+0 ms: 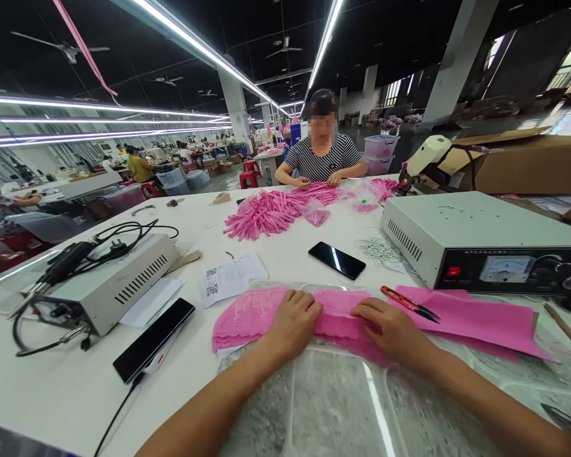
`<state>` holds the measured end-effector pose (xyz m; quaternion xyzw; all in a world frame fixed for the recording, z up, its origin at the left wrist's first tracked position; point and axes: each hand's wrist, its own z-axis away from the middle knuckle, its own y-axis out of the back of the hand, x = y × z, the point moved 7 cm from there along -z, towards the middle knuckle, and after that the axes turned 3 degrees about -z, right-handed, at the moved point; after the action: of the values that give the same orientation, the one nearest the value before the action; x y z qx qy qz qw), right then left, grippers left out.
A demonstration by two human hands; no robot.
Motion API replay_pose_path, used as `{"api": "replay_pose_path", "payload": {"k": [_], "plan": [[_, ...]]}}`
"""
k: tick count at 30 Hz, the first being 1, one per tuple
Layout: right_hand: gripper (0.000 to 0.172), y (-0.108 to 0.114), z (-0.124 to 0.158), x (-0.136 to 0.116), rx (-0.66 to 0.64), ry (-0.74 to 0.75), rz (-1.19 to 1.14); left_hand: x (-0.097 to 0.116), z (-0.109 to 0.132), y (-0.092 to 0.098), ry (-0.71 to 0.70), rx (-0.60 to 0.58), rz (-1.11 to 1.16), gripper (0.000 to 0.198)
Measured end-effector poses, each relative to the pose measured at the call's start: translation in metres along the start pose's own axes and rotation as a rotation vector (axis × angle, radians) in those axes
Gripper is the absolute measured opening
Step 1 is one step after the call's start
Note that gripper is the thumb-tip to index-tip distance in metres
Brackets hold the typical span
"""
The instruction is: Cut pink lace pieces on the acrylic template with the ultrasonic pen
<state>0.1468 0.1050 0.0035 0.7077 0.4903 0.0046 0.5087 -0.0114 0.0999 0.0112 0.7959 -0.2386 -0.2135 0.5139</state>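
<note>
Pink lace fabric [252,311], with a scalloped lower edge, lies across a clear plastic sheet in front of me. My left hand [292,324] is closed over the middle of the lace, its fingers curled down into it. At the lace's right part, my right hand [385,327] pinches the upper edge between thumb and fingers. The fingertips of both hands are partly hidden. Just beyond my right hand, orange-handled thread snips [412,304] rest on flat pink fabric pieces [476,320].
Two grey metal control boxes [495,222] [109,279] flank the white table. Phones [337,260] [155,339], a paper with printed codes [233,278] and tangled thread [378,249] lie between. Across the table, a person [321,149] handles pink strips [266,214]. A dark blade points in at lower right.
</note>
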Motion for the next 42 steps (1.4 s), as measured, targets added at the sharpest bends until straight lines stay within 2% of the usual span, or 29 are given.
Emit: {"api": "replay_pose_path", "payload": {"k": [4, 8, 13, 18, 21, 24, 26, 28, 30, 34, 38, 42], "plan": [[0.028, 0.011, 0.02, -0.022, 0.024, 0.082, 0.048, 0.003, 0.03, 0.021, -0.094, 0.068, 0.04, 0.023], [0.032, 0.006, 0.051, -0.055, -0.026, 0.159, 0.029, 0.027, 0.07, 0.042, -0.217, 0.056, 0.111, 0.023], [0.032, -0.006, 0.085, -0.081, -0.151, 0.283, 0.026, 0.048, 0.108, 0.05, -0.265, -0.066, 0.167, 0.02], [0.04, 0.001, 0.091, -0.088, -0.219, 0.289, -0.041, 0.048, 0.12, 0.051, -0.225, -0.221, 0.202, 0.022], [0.04, 0.016, 0.088, -0.074, -0.163, 0.185, -0.025, 0.045, 0.116, 0.062, -0.193, -0.216, 0.303, 0.025], [0.027, 0.045, 0.084, -0.039, 0.068, -0.017, 0.07, 0.037, 0.107, 0.069, -0.138, -0.116, 0.346, 0.026], [0.02, 0.061, 0.081, -0.017, 0.17, -0.131, 0.141, 0.032, 0.098, 0.067, -0.121, -0.027, 0.313, 0.027], [0.019, 0.065, 0.076, -0.005, 0.191, -0.196, 0.168, 0.026, 0.085, 0.057, -0.102, 0.018, 0.254, 0.025], [0.019, 0.058, 0.065, -0.006, 0.16, -0.202, 0.151, 0.017, 0.069, 0.041, -0.051, -0.019, 0.191, 0.021], [0.019, 0.019, 0.034, -0.027, 0.017, -0.118, 0.086, -0.003, 0.038, 0.017, 0.037, -0.117, 0.14, 0.016], [0.016, -0.011, 0.007, -0.028, -0.086, -0.106, 0.076, -0.015, 0.021, 0.005, 0.077, -0.216, 0.122, 0.014], [0.017, -0.02, -0.002, -0.016, -0.157, -0.125, 0.067, -0.016, 0.017, 0.0, 0.073, -0.301, 0.133, 0.016]]}}
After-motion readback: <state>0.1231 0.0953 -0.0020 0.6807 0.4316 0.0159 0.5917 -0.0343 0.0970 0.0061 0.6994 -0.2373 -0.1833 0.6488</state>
